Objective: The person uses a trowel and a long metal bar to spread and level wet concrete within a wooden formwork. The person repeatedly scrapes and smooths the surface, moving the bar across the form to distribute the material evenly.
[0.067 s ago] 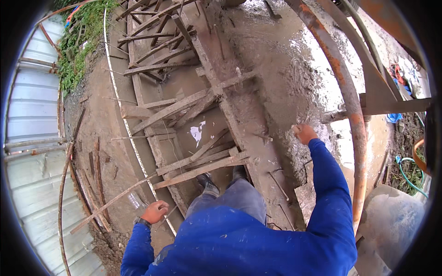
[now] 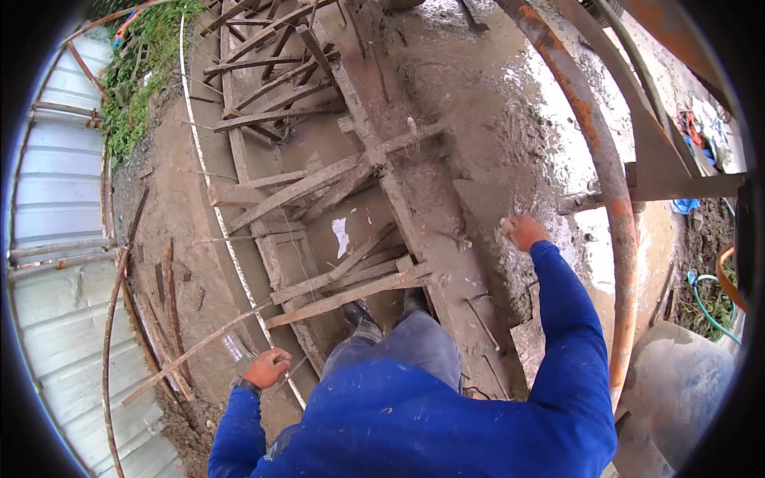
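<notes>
My left hand, with a dark watch at the wrist, has its fingers curled in. It is beside the lower end of a long white marked strip and a thin rod. What it holds, if anything, is hidden. On the other side, my right hand is raised over the wet concrete, fingers closed. A small pale bit shows at its fingertips, too small to name. Between my hands a timber brace crosses the muddy trench formwork, where my boots stand.
Wooden braces span the trench ahead. Steel bars stick out of the concrete edge at right. A rusty curved pipe arches past my right arm. Metal sheeting and loose sticks lie along the left, with a clear plastic bottle.
My right hand has shifted very slightly to the left. My left hand stays in place.
</notes>
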Tool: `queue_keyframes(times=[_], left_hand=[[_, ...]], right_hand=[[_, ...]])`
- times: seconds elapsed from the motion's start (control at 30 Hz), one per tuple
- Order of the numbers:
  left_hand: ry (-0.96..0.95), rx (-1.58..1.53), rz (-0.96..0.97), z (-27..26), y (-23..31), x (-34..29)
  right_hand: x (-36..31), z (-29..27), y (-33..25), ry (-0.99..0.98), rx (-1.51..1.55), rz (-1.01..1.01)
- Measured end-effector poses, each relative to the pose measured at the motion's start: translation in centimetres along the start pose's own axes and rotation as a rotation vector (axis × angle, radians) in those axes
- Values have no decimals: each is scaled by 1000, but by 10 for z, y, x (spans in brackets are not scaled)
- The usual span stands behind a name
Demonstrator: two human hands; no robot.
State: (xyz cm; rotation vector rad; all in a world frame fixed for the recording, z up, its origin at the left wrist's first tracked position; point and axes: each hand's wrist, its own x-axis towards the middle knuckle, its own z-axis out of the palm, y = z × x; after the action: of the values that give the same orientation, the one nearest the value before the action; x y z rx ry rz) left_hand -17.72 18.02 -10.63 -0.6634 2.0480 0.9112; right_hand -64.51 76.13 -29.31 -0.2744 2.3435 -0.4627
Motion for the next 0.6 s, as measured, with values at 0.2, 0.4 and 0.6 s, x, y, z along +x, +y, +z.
queue_keyframes(times=[0.2, 0.4, 0.6], left_hand=[[11, 22, -85, 6, 38, 14], [10, -27, -155, 36, 16, 7], [-11, -297, -379, 62, 10, -24]], right_hand=[[84, 63, -25, 88, -59, -23], [157, 107, -55, -15, -47, 11], [222, 170, -86, -39, 59, 21]])
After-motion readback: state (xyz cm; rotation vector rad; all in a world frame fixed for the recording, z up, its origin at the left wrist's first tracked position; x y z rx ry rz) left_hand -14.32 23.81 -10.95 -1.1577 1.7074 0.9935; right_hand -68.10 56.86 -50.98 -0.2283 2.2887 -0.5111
